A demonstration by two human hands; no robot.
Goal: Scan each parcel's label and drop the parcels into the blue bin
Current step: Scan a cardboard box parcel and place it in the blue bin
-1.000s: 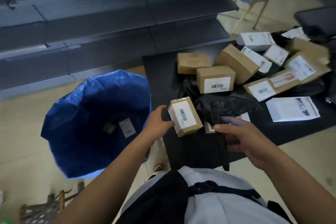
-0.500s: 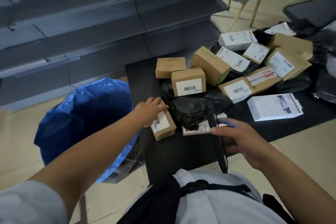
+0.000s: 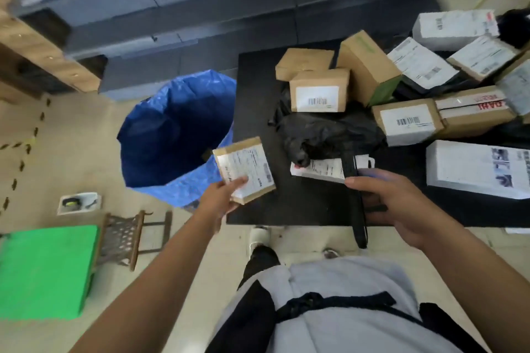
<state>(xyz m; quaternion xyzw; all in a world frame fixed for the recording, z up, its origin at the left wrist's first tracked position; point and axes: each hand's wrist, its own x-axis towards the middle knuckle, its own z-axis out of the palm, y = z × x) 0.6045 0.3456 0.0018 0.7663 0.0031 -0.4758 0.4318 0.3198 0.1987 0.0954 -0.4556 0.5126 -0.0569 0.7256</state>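
Note:
My left hand (image 3: pixel 222 198) grips a small brown parcel (image 3: pixel 245 169) with a white label facing up, held in the air at the left edge of the black table (image 3: pixel 258 112), beside the rim of the blue bin (image 3: pixel 175 135). My right hand (image 3: pixel 395 203) holds a black scanner (image 3: pixel 354 178) over the table's front edge, its strap hanging down. Several labelled brown and white parcels (image 3: pixel 318 92) lie piled on the table behind a black plastic bag (image 3: pixel 324 135).
Dark metal shelving (image 3: pixel 229 8) runs behind the bin and table. On the floor at left are a green block (image 3: pixel 46 269), a small metal stand (image 3: pixel 126 238) and a white card (image 3: pixel 79 203). A large white parcel (image 3: pixel 476 169) lies at the table's right.
My left hand has lifted the small brown parcel off the table and carried it left toward the blue bin. My right hand with the scanner has stayed in place. The view tilted downward.

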